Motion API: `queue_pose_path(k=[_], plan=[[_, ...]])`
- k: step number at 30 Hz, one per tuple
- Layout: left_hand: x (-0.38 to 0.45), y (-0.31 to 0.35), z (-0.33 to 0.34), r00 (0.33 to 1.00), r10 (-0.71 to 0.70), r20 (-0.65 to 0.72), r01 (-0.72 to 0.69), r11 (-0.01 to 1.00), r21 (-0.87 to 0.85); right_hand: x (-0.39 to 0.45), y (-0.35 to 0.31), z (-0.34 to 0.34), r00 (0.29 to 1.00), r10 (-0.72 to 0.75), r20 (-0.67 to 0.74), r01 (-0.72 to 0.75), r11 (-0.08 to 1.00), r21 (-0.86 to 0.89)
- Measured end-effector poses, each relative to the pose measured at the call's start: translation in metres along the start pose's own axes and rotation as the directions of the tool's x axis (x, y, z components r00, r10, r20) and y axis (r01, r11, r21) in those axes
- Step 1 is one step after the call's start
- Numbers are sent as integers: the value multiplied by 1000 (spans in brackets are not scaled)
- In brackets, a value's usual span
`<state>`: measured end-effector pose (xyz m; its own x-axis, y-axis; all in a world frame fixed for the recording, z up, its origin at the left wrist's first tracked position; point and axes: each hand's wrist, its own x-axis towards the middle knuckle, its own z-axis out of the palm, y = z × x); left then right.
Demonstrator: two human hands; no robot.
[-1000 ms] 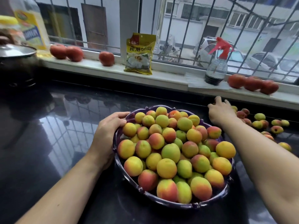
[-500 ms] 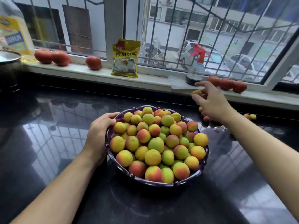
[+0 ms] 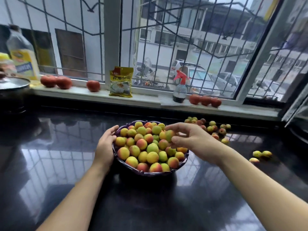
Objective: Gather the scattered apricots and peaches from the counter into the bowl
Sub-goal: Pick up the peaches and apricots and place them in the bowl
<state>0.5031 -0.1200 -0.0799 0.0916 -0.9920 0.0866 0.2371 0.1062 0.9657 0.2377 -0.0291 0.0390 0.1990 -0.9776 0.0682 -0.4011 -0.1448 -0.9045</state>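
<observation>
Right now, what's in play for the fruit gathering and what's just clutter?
In play:
purple bowl
scattered fruit on the counter
right hand holding a fruit over the bowl
left hand on the bowl's rim

Clutter:
tomatoes on the sill
yellow packet
spray bottle
oil bottle
pot lid

left hand (image 3: 105, 147) cupped (fingers curled), right hand (image 3: 188, 139) pinching, arms extended
</observation>
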Motion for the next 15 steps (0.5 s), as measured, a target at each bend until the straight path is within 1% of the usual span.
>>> queue_pose_path(k=[4, 7, 10, 12, 14, 15], plan=[[-11, 5, -3, 1000, -18, 0, 18, 1000, 9, 8, -3, 4, 1000, -3, -14, 2, 997, -71], [-20, 6, -7, 997, -42, 65, 38, 998, 59, 17, -1, 4, 999, 14, -37, -15, 999, -28], [-22, 0, -10, 996, -38, 79, 27, 991, 134, 22, 0, 3, 999, 43, -9, -44, 999, -21], [-22, -3, -12, 997, -19, 77, 6, 985, 171, 25, 0, 5, 999, 45, 3, -45, 994, -102], [-22, -4, -13, 999, 2, 45, -10, 983, 184, 29, -3, 10, 999, 26, -28, -32, 964, -264], [-23, -2, -12, 999, 14, 29, -20, 981, 193, 32, -4, 12, 999, 0, -50, -18, 932, -362]])
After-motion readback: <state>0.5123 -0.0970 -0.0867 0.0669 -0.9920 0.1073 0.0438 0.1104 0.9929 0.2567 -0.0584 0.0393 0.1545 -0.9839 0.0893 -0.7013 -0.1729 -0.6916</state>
